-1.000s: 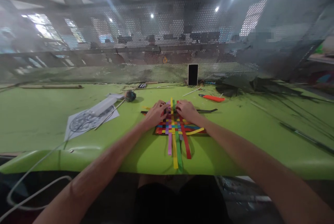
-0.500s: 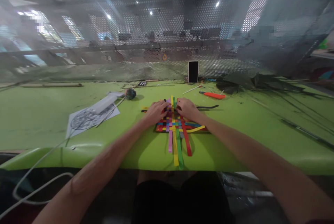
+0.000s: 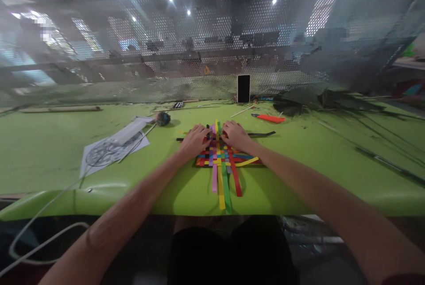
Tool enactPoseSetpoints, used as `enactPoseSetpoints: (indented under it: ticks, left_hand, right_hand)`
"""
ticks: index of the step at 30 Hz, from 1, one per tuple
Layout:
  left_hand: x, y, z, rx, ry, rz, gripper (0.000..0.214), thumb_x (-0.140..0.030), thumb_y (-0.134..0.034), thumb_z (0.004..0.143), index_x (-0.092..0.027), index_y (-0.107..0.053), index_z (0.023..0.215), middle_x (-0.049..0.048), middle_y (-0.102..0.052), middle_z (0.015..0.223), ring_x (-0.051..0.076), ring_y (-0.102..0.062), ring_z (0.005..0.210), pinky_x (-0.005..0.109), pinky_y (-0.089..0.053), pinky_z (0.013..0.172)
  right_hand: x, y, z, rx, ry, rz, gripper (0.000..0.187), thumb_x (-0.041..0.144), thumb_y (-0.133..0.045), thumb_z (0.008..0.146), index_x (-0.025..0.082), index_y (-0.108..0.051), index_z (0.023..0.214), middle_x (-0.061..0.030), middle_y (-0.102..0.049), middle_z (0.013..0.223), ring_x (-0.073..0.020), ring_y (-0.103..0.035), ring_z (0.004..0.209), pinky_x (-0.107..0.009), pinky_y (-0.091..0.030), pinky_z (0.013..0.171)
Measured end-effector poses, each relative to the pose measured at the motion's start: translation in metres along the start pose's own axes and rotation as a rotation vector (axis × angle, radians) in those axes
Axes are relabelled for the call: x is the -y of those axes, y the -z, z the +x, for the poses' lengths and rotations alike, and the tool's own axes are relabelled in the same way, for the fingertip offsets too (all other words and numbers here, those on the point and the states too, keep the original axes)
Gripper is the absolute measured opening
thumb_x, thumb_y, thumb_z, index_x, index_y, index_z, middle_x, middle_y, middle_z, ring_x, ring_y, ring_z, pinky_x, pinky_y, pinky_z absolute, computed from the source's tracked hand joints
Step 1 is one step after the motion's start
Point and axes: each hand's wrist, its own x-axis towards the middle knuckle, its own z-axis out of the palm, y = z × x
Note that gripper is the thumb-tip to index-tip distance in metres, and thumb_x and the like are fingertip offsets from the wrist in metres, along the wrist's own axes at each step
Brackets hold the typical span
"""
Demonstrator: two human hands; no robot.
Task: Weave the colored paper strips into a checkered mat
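Observation:
A weave of coloured strips (image 3: 219, 162) lies on the green table in front of me, with purple, yellow, green and red ends hanging toward the front edge. My left hand (image 3: 195, 141) is at its far left part, fingers bent and closed on the strips near a black and a purple one. Opposite it, my right hand (image 3: 236, 135) has its fingers curled down on the strips beside the green one. Both hands cover part of the weave, and the exact pinch of the fingertips is hidden. A black strip (image 3: 264, 134) sticks out to the right, past my right hand.
An orange-handled cutter (image 3: 270, 118) lies beyond my right hand. At the back a phone (image 3: 243, 89) stands against a perforated screen. Printed paper (image 3: 99, 155), a dark ball (image 3: 163, 119) and a thin stick are to the left. Dark leaves (image 3: 308, 101) lie back right.
The whole view has shifted slightly, so everything sits a little further left and up. Both hands stay at the far part of the weave, with no clear change of grip.

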Motion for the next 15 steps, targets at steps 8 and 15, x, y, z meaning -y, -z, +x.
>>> enactPoseSetpoints:
  ticks: [8,15]
  left_hand:
    - [-0.0039,-0.0018,-0.0025,0.001,0.124,0.047,0.029,-0.028,-0.049,0.099,-0.02,-0.064,0.122,0.0139,-0.068,0.112,0.034,-0.052,0.115,0.052,-0.043,0.101]
    - [-0.0047,-0.002,-0.0009,0.01,0.138,0.042,0.034,-0.019,-0.048,0.095,-0.02,-0.064,0.124,0.0127,-0.067,0.113,0.032,-0.052,0.115,0.049,-0.045,0.101]
  right_hand:
    - [0.0024,0.0039,-0.0002,0.019,0.032,0.012,0.019,0.025,-0.057,0.098,0.011,-0.07,0.098,-0.0152,-0.066,0.113,-0.0262,-0.055,0.107,-0.038,-0.039,0.099]
    - [0.0054,0.0068,0.0,0.029,0.035,0.013,0.018,0.022,-0.057,0.098,0.01,-0.07,0.097,-0.0165,-0.066,0.112,-0.0269,-0.055,0.104,-0.038,-0.04,0.095]
